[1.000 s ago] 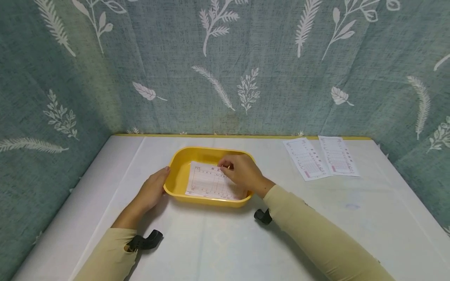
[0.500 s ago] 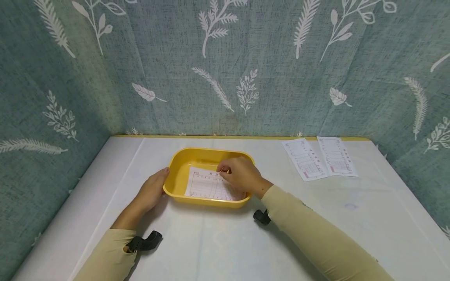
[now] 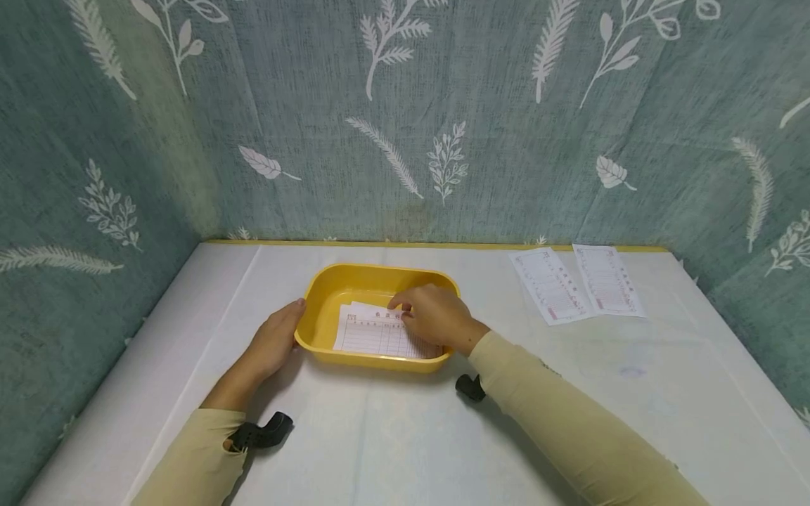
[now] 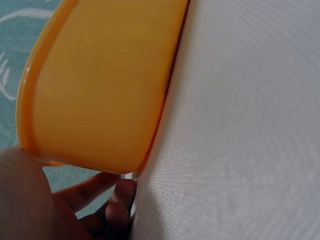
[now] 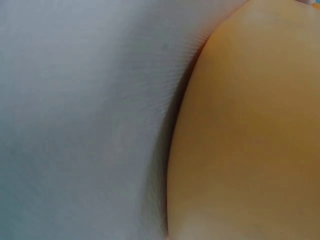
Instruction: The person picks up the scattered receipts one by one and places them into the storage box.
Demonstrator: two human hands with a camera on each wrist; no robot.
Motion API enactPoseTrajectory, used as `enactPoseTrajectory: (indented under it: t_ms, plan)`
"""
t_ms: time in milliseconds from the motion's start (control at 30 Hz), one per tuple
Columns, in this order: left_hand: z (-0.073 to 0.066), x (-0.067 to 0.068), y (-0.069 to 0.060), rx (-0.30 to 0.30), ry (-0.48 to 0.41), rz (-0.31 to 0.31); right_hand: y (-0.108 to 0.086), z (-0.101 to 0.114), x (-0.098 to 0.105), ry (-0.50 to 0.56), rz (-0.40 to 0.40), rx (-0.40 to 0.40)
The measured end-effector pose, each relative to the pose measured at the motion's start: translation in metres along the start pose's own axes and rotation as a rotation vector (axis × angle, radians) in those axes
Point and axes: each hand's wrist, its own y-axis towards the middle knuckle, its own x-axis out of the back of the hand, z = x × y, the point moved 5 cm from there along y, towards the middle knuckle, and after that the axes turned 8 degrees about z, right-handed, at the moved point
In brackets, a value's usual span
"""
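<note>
- The white tabletop (image 3: pixel 405 443) is the biggest thing in my head feed; I read 12 o'clock as straight away from the person.
- The yellow tray (image 3: pixel 361 282) stands on it, long axis 9 to 3 o'clock.
- The printed sheet (image 3: pixel 376 337) lies inside the tray, its long axis also near 9 to 3. From the right hand (image 3: pixel 438 315) it lies between 8 and 9 o'clock, partly covered by that hand; that is the relation I'd steer by. The right hand is plainly the nearer one.
- Two loose slips (image 3: pixel 552 287) lie between 2 and 3 o'clock from the right hand, long axes roughly 11 to 5.
- The left hand (image 3: pixel 276 339) grasps the tray at its 9 o'clock end; the sheet is at 3 o'clock from it.
- The right hand's fingers are bent at the sheet's 12 o'clock edge; I cannot tell whether they pinch paper.
- Against a second ago, the sheet's far edge sits closer to 6 o'clock, and a sliver of another sheet (image 3: pixel 362 304) now shows just beyond it. The left hand hasn't shifted.
</note>
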Motion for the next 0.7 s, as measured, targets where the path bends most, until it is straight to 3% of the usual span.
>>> enactPoseTrajectory:
  t_ms: [700]
  plan:
    - [-0.0013,0.0001,0.0021,-0.016,0.007,0.002,-0.002,0.005,-0.0041,-0.203,0.074,0.031]
